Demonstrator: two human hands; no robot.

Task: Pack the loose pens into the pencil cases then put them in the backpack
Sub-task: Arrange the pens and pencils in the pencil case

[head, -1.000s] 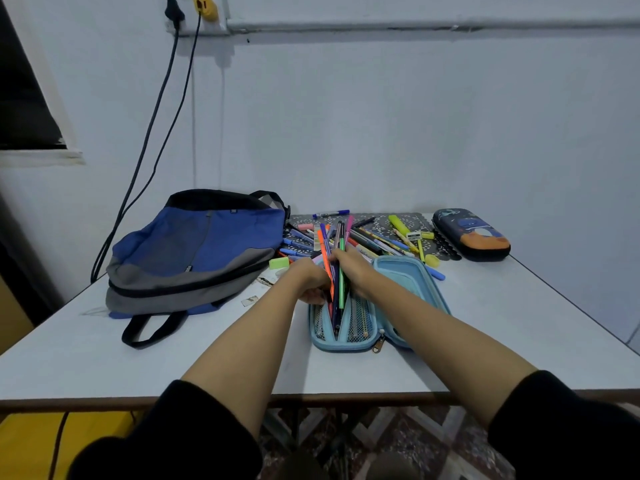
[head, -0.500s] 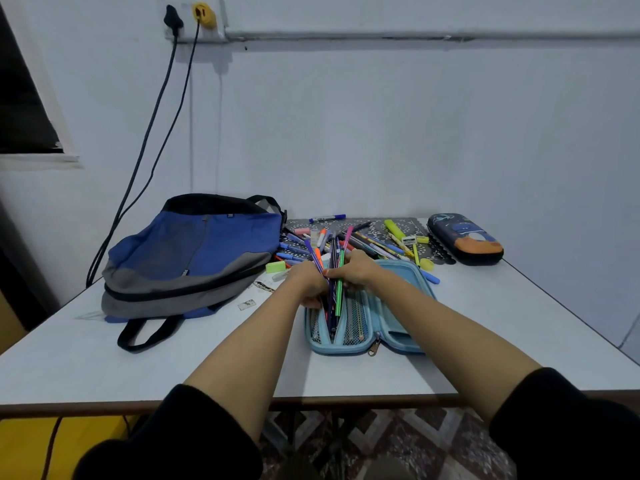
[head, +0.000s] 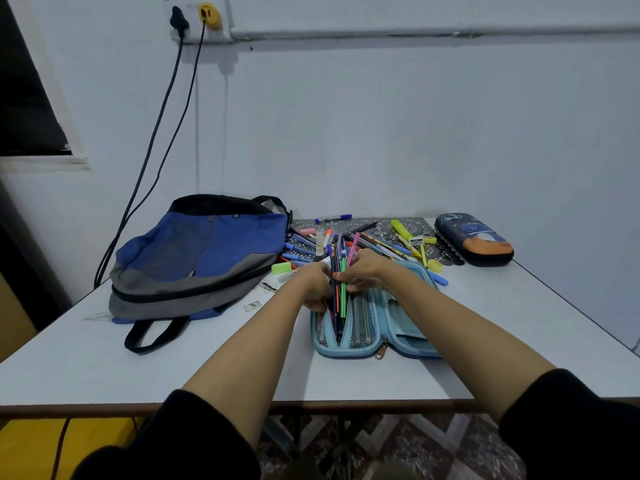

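In the head view, my left hand (head: pixel 313 284) and right hand (head: pixel 363 271) both clasp the pen bundle (head: pixel 342 289) from either side. Its long axis runs near-far, with the near ends inside the open blue pencil case (head: pixel 349 353) on the worktop (head: pixel 86 358). I judge a push toward me seats it.

Arms outstretched, left grip (head: pixel 313 284) and right grip (head: pixel 364 271) curled, nearly touching.

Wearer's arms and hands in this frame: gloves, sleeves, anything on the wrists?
No gloves: the left hand and right hand are bare. The left sleeve and right sleeve are plain black fabric ending near the elbows, forearms uncovered. No watch, band or markings visible.
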